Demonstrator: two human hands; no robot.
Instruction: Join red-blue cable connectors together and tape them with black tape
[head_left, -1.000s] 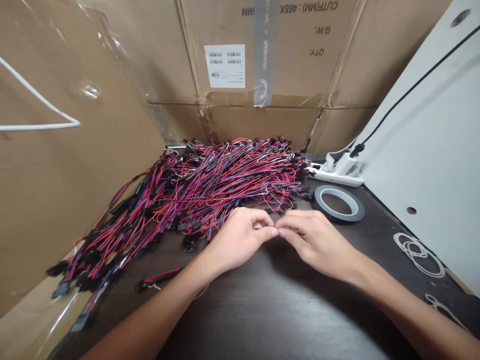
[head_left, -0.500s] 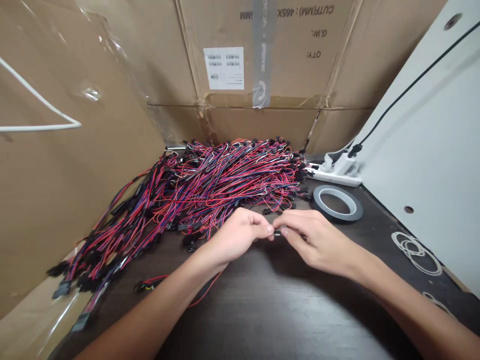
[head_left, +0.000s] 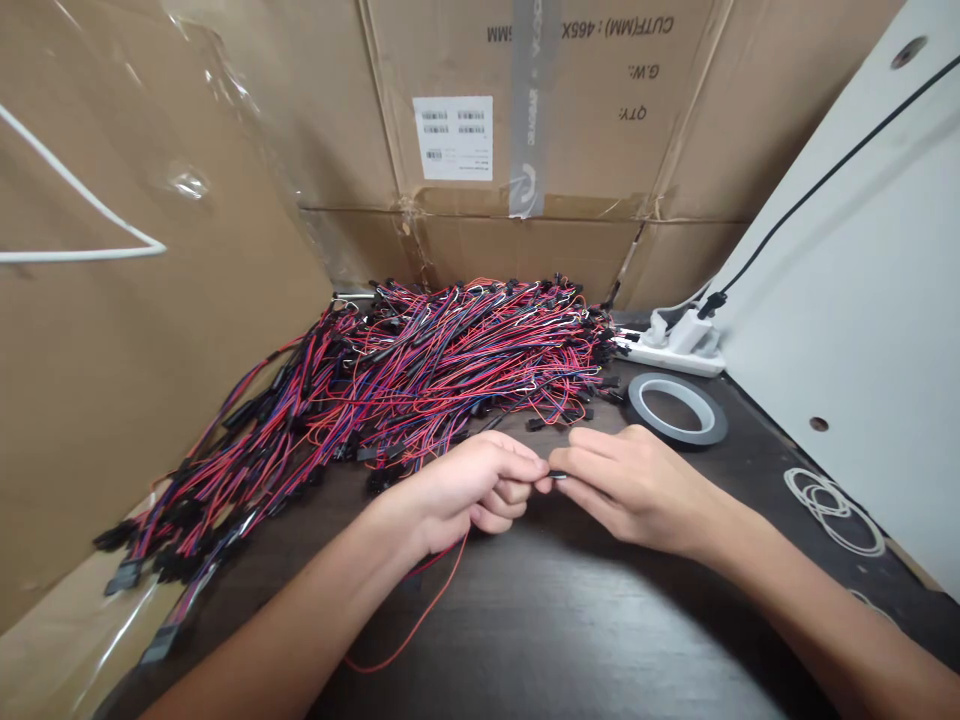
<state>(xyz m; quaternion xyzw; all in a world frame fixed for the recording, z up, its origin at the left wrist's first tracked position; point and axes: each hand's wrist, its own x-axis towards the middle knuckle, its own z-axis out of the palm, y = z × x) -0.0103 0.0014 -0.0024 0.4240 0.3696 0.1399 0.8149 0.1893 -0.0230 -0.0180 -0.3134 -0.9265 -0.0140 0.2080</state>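
Observation:
My left hand (head_left: 480,482) is closed, thumb and forefinger pinching a wire harness whose red wire (head_left: 421,622) hangs below the palm in a loop. At the fingertips a small dark piece (head_left: 557,475) of the harness shows between both hands; whether it is a connector or a wrapped section is hard to make out. My right hand (head_left: 628,482) pinches the other side of that piece with thumb and fingers. Just behind the hands lies a large pile of red, blue and black wire harnesses (head_left: 465,350) with black connectors.
A roll of black tape (head_left: 676,410) lies right of the pile, before a white power strip (head_left: 667,353) with plugs. Loose pale rings (head_left: 832,510) lie near the white panel (head_left: 862,300) on the right. Cardboard (head_left: 480,235) stands behind and at the left of the dark tabletop (head_left: 570,640).
My left hand has turned, its lower fingers now curled in view. The red wire and its end have shifted right and down, and the connector seen by my left forearm is out of sight.

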